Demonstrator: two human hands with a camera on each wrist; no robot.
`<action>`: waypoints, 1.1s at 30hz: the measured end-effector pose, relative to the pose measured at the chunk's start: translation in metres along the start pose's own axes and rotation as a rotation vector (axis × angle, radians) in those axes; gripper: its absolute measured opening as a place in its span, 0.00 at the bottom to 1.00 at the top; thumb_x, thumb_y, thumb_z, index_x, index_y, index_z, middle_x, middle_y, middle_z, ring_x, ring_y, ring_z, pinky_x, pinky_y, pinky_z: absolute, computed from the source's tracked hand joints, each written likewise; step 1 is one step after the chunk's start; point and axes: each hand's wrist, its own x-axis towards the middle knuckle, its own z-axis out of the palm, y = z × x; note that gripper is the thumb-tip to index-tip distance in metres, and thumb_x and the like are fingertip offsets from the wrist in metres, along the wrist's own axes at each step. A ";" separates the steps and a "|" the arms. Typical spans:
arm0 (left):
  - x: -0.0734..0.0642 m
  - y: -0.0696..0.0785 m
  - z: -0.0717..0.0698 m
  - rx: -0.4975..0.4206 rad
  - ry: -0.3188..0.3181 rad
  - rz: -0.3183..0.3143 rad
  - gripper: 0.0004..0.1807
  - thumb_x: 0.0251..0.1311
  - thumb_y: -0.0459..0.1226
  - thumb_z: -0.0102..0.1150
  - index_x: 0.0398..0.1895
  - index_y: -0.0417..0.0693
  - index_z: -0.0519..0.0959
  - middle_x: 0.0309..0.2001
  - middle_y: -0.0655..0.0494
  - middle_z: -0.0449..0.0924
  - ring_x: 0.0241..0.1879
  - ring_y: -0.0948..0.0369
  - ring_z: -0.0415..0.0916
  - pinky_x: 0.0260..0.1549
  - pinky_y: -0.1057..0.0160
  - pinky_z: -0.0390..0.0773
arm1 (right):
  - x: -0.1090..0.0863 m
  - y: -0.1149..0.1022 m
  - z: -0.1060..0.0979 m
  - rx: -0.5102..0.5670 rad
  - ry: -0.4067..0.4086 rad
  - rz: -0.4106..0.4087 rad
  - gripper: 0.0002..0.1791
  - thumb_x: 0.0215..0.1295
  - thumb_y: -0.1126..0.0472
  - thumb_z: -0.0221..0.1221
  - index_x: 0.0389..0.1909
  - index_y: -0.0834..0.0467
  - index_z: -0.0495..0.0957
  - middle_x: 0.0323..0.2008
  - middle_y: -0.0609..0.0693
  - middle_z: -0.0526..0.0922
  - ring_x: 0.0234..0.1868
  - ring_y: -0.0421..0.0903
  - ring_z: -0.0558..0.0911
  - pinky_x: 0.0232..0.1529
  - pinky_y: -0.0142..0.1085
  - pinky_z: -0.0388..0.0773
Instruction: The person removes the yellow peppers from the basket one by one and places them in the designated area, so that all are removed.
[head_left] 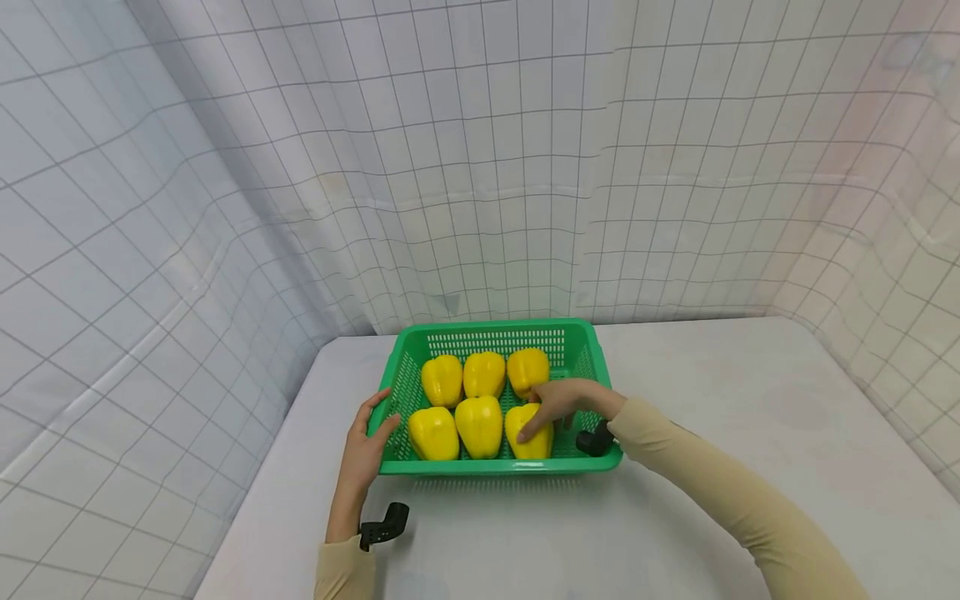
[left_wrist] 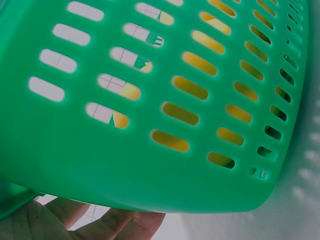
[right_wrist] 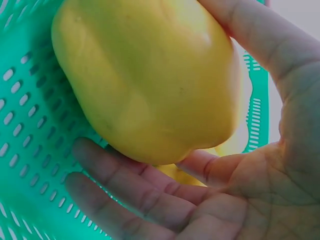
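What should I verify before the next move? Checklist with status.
1. Right grip on front-right pepper: ok, thumb and fingers straddle it.
2. Front-right pepper lifted off basket floor: cannot tell.
3. Left grip at the left rim of the green basket: ok.
4. Left grip firm: cannot tell.
5. Other five peppers inside basket: ok.
6. Right wrist camera free of basket contact: cannot tell, it's near the front-right corner.

Right hand (head_left: 562, 398) blocked part of a yellow pepper (head_left: 531, 450) below centre in the head frame, and both sleeves (head_left: 712, 467) got chopped by the bottom edge. On the left wrist cam, the green basket (left_wrist: 90, 160) covered some of the left hand (left_wrist: 102, 230), cropped at lower left.
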 end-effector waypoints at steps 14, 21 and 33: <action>-0.017 0.035 0.002 0.008 0.002 -0.021 0.27 0.70 0.37 0.49 0.70 0.45 0.60 0.70 0.40 0.53 0.65 0.46 0.55 0.59 0.44 0.57 | -0.009 0.002 -0.009 0.101 0.056 -0.077 0.37 0.48 0.41 0.69 0.50 0.61 0.67 0.38 0.54 0.74 0.31 0.49 0.75 0.35 0.42 0.77; -0.017 0.035 0.002 -0.001 -0.003 -0.020 0.27 0.70 0.37 0.49 0.70 0.45 0.60 0.70 0.40 0.53 0.65 0.45 0.55 0.59 0.43 0.57 | -0.011 0.004 -0.012 0.149 0.080 -0.089 0.42 0.47 0.40 0.69 0.55 0.61 0.65 0.41 0.54 0.74 0.37 0.50 0.77 0.42 0.46 0.77; -0.017 0.035 0.002 -0.004 -0.005 -0.024 0.27 0.69 0.37 0.49 0.70 0.45 0.60 0.70 0.39 0.53 0.65 0.45 0.55 0.59 0.43 0.58 | -0.021 0.006 -0.013 0.292 0.141 -0.134 0.44 0.47 0.45 0.71 0.58 0.62 0.61 0.44 0.56 0.74 0.36 0.50 0.80 0.43 0.46 0.78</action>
